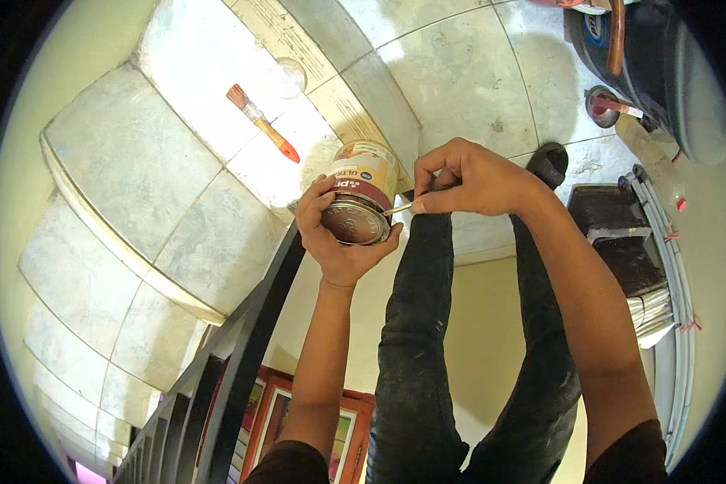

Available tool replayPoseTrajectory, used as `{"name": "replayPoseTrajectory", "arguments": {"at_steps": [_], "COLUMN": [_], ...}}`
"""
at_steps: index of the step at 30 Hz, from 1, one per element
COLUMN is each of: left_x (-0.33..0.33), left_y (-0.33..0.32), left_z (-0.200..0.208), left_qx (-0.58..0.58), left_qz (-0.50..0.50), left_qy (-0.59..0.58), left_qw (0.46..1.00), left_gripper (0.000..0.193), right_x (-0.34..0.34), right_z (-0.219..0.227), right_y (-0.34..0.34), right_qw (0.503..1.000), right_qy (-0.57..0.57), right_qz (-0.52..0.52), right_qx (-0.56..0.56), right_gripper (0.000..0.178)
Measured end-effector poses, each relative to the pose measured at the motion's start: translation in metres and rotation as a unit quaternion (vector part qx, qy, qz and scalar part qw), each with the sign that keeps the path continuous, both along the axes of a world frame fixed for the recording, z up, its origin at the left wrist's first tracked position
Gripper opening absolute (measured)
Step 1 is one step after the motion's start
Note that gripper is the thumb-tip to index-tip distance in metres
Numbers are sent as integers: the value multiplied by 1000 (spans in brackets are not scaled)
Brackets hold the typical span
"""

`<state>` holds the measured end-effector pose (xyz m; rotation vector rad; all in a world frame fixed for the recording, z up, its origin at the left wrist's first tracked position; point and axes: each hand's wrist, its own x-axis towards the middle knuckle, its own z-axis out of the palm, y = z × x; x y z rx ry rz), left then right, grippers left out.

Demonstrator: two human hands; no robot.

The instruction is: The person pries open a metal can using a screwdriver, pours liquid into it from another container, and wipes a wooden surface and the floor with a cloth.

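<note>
A paint can (365, 168) with a cream, yellow and dark red label is tilted so that its round metal lid (354, 221) faces me. My left hand (331, 242) is closed around it, fingers on one side and thumb at the lid's edge. Between thumb and fingers, my right hand (469, 179) pinches a thin metal tool (398, 209). The tool's tip touches the rim beside the lid; most of it is hidden in the hand, so its kind does not show. A paintbrush (262, 123) with an orange-red handle lies on the pale tiles beyond the can.
Tiled steps (133, 129) fill the left side, with a black railing (250, 323) below. At right stand a large dark container (661, 73), a small reddish-stained cup (601, 107), a clear bottle (647, 153) and grey pipes (676, 258).
</note>
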<state>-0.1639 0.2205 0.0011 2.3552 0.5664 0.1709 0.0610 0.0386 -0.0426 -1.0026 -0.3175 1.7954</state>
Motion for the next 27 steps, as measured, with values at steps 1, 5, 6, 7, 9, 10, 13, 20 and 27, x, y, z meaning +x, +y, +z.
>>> {"name": "replayPoseTrajectory", "arguments": {"at_steps": [1, 5, 6, 7, 9, 10, 13, 20, 27], "left_x": [0, 2, 3, 4, 6, 7, 10, 16, 14], "left_y": [0, -2, -2, -3, -2, -1, -1, 2, 1], "left_z": [0, 0, 0, 0, 1, 2, 7, 7, 9], "left_qx": [2, -13, -18, -18, -9, -2, 1, -25, 22], "left_qz": [-5, 4, 22, 29, 23, 13, -12, -16, -15], "left_qy": [-1, -12, -24, -35, -24, -14, -10, -40, -34], "left_qw": [1000, 1000, 999, 999, 999, 1000, 1000, 999, 999], "left_gripper": [113, 110, 106, 102, 105, 105, 102, 96, 95], "right_x": [-4, -27, -34, -39, -49, -51, -41, -14, -7], "right_z": [-8, -36, -39, -39, -28, -17, 26, 100, 125], "right_y": [-2, -6, -7, -9, -14, -15, -22, 14, 44], "right_qw": [1000, 994, 990, 990, 990, 990, 981, 916, 863], "right_qy": [18, 107, 132, 126, 112, 70, -93, -391, -483], "right_qz": [3, -36, -40, -55, -68, -124, -162, -48, 106], "right_qx": [-6, -2, -10, -12, -42, -24, -47, -76, -104], "right_gripper": [17, 17, 17, 17, 17, 19, 15, 20, 22]}}
